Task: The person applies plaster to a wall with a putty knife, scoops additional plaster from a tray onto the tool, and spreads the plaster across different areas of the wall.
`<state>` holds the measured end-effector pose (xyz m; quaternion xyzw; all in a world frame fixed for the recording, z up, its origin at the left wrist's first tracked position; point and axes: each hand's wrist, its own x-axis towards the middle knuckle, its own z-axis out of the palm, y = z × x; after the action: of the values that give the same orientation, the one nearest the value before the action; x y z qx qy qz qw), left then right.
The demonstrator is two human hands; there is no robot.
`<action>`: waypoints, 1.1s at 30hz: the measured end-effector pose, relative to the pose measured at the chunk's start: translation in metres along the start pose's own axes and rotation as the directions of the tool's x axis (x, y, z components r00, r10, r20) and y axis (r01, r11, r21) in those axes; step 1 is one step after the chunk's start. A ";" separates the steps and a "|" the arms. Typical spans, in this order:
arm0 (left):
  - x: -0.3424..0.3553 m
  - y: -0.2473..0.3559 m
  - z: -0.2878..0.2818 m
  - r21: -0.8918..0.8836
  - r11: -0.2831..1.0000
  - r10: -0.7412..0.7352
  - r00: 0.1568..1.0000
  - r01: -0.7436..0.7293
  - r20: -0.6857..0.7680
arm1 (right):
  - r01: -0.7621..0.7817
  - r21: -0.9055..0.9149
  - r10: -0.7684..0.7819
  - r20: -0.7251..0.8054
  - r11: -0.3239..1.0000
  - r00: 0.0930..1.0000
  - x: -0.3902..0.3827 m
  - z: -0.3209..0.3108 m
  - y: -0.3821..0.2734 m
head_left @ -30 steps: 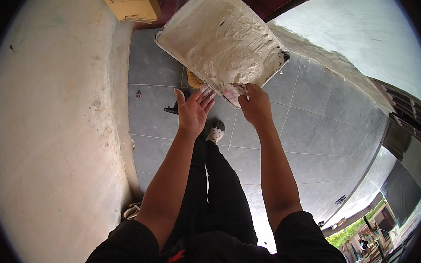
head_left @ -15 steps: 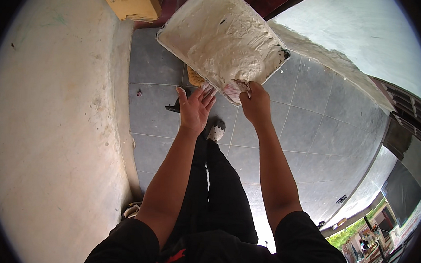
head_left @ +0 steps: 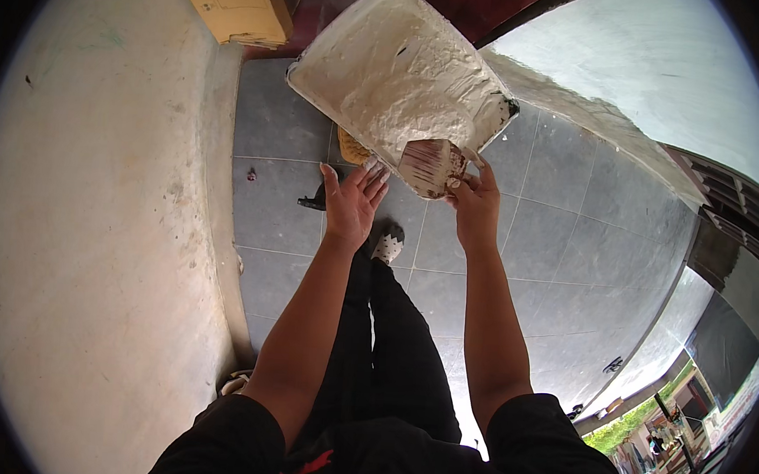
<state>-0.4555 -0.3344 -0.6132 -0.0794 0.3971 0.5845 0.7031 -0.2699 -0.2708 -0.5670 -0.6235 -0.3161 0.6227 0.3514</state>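
Note:
A rectangular tray (head_left: 332,115) lies tilted at the top centre, coated with a thick cream-white paste (head_left: 415,74). At its near corner, my right hand (head_left: 478,210) grips a flat scraper (head_left: 429,164) by its right-hand edge. The scraper's face is pinkish-brown with streaks of paste on it. Just short of the tray's near-left edge, my left hand (head_left: 352,207) is held open, palm up and fingers stretched, with white paste on the fingertips. Whether those fingertips touch the tray's edge I cannot tell.
A cardboard box (head_left: 237,7) stands at the upper left by a pale wall (head_left: 112,203). Below the tray, a yellowish object (head_left: 350,147) and a black item (head_left: 314,200) sit on grey floor tiles (head_left: 549,230). My socked foot (head_left: 388,244) is beneath my hands. Another wall (head_left: 659,67) rises right.
My right hand has turned and shifted slightly right and down. The scraper now shows its broad face over the tray's near corner. My left hand stays nearly in place.

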 end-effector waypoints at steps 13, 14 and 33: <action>0.001 0.000 0.001 0.012 1.000 -0.007 1.000 0.007 -0.009 | 0.037 -0.664 -0.137 -0.100 0.746 0.986 0.004 0.005 -0.003; 0.002 -0.001 0.002 0.010 1.000 -0.007 1.000 0.008 -0.008 | 0.036 -0.666 -0.138 -0.100 0.745 0.985 0.008 0.005 -0.004; 0.013 0.020 -0.015 0.036 0.999 -0.006 0.999 0.007 -0.034 | 0.686 -0.724 -0.584 0.590 -0.077 0.558 -0.020 0.029 0.046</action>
<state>-0.4803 -0.3269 -0.6242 -0.0778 0.4190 0.5738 0.6994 -0.3010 -0.3121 -0.5934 -0.4452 -0.8739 0.1070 0.1631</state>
